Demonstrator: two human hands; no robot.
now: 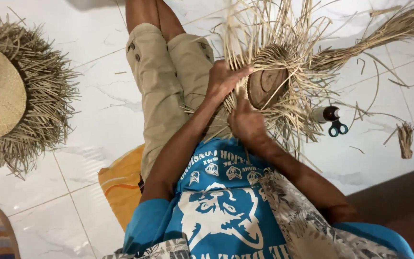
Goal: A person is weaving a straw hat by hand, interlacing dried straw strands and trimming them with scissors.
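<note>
Both hands pinching pale straw strands: left hand (224,79), right hand (246,122). Half-woven hat (269,81) on round wooden block, loose ends splayed out.

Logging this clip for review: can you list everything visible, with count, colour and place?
Woven straw piece on a round wooden form: one, tan, under both hands.
Finished straw hat: one, pale tan, fringed, far left on the floor.
Straw bundle: one, tan, top right.
Small straw tuft: one, tan, right.
Scissors: one, teal handles, right of the form.
Bottle: one, white, dark cap, beside the scissors.
Cushion: one, orange, under the person.
Left hand: grips strands.
Right hand: grips strands.
</note>
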